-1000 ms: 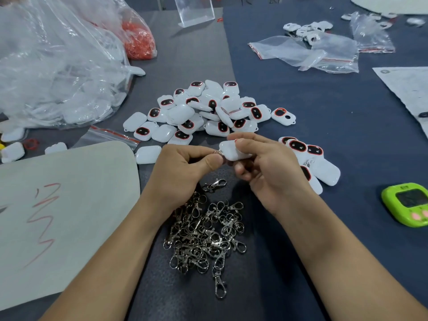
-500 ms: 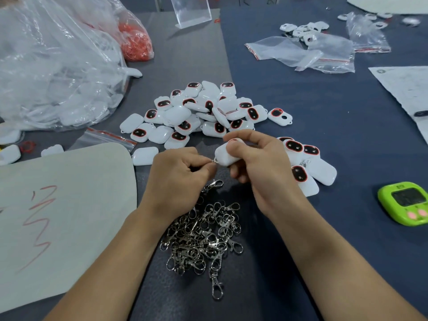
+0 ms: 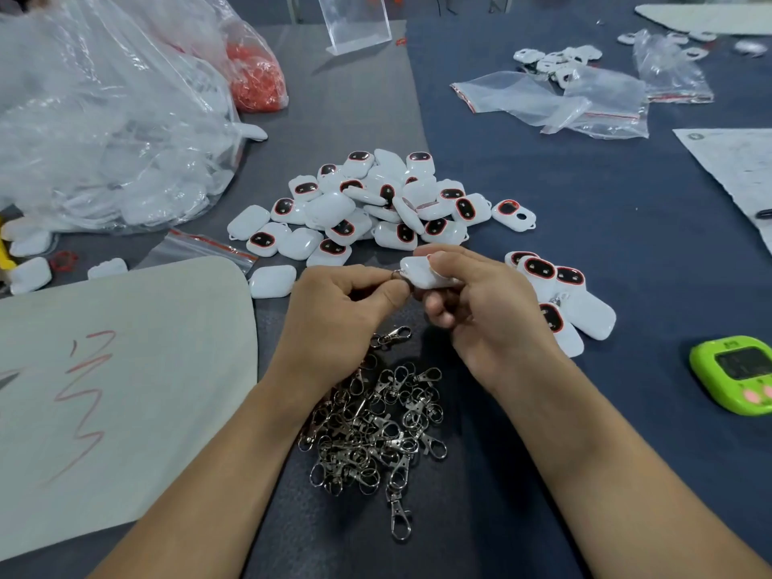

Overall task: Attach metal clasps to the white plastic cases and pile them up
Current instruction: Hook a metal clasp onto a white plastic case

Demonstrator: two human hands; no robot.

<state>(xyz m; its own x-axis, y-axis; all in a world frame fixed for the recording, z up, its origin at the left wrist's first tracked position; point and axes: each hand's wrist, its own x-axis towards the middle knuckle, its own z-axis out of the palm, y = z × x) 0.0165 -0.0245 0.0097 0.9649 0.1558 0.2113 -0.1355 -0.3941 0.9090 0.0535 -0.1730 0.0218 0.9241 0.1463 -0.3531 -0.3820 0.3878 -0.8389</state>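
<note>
Case (image 3: 419, 274) shifted rightward; left fingers (image 3: 390, 292) mostly hide clasp (image 3: 395, 274).

Head-worn view, downward, close over table (image 3: 585, 227)

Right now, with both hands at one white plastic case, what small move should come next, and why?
Probably work the small metal clasp, pinched in the left hand, onto the corner of the white plastic case the right hand grips; the two touch there.

Bare hands, left hand (image 3: 338, 323) and right hand (image 3: 497, 328), on bare forearms (image 3: 234, 465).
</note>
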